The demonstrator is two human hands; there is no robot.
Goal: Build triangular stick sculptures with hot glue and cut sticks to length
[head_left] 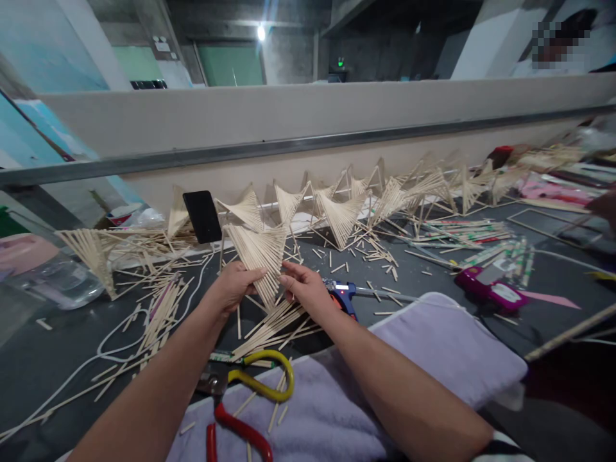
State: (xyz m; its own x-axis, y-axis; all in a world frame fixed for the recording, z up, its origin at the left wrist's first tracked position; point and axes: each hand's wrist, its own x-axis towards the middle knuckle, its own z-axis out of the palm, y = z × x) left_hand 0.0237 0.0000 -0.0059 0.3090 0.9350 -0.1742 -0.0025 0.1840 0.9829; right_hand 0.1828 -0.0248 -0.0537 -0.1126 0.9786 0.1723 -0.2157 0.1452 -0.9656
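Note:
Between my two hands stands a twisted model made of thin wooden sticks [257,250], fanned out into a curved surface. My left hand [237,285] grips its left lower side, thumb lying over the sticks. At the model's right edge is my right hand [303,287], its fingers bent and close together by the sticks; whether a small piece is pinched there is hidden. Loose wooden sticks [282,327] lie in a pile just below the hands. A blue glue gun [344,296] with a small red light rests beside my right wrist.
Shears with red and yellow handles [262,385] lie on a lilac towel [433,346] in front. A black phone [202,217] stands upright behind. More stick models [341,215] line the back. A magenta device [491,289] sits right, a plastic jug [58,276] left.

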